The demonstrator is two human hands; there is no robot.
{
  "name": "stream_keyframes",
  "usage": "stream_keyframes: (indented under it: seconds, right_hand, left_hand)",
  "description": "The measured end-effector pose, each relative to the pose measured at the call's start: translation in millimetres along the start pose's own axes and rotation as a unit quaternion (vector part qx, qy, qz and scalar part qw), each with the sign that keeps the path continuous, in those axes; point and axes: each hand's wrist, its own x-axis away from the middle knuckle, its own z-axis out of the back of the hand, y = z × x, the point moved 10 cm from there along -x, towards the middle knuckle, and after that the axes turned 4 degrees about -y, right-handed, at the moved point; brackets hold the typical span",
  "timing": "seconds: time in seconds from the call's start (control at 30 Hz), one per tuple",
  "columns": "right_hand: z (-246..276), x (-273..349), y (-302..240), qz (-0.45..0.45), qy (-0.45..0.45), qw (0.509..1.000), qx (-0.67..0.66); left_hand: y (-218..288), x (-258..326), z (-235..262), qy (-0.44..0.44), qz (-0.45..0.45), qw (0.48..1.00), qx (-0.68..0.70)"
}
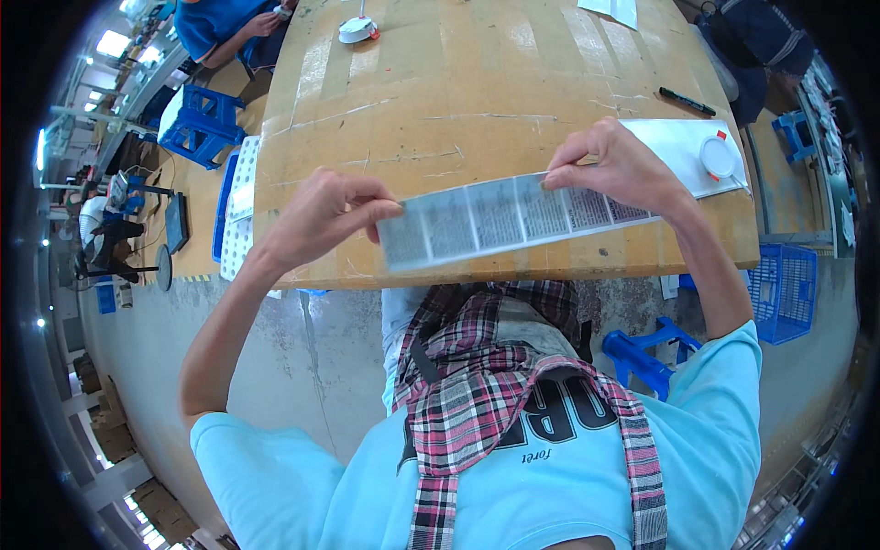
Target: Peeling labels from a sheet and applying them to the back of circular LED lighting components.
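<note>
A strip of printed labels (495, 218) is stretched between my hands above the near edge of the table (385, 119). It is pale and see-through-looking, split into several text-covered panels. My left hand (325, 218) pinches its left end between thumb and fingers. Farther along, my right hand (616, 165) pinches the upper edge, and the strip runs on beneath it toward the right. The strip tilts slightly, its right side higher. Behind my right hand lies a white sheet (669, 142), with a round white disc-shaped item (718, 158) with red tabs on it.
A black marker (687, 101) lies at the far right; another round white item (357, 30) sits at the far side. A white perforated tray (240, 202) is at the left edge. Blue stools (200, 124) and a blue crate (784, 293) stand around. A person in blue (220, 27) sits far left.
</note>
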Motion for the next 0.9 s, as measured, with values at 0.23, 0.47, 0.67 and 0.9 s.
stream_keyframes:
  seconds: [0.23, 0.47, 0.67, 0.9]
  right_hand:
    - [19.9, 3.3, 18.7, -0.124, 0.052, 0.988, 0.075]
    - [-1.3, -14.3, -14.2, -0.088, -0.006, 0.992, 0.086]
    - [43.7, 47.1, 34.5, -0.140, -0.002, 0.985, 0.098]
    - [65.8, 78.0, 75.3, -0.173, 0.226, 0.958, -0.045]
  left_hand:
    - [15.8, 13.1, 59.2, 0.244, -0.039, 0.969, -0.017]
    - [55.0, -43.2, -23.0, -0.033, -0.025, 0.998, -0.054]
    - [1.9, 3.7, -4.6, -0.070, 0.040, 0.997, 0.018]
    - [-12.7, 17.9, 44.9, 0.274, 0.022, 0.951, -0.140]
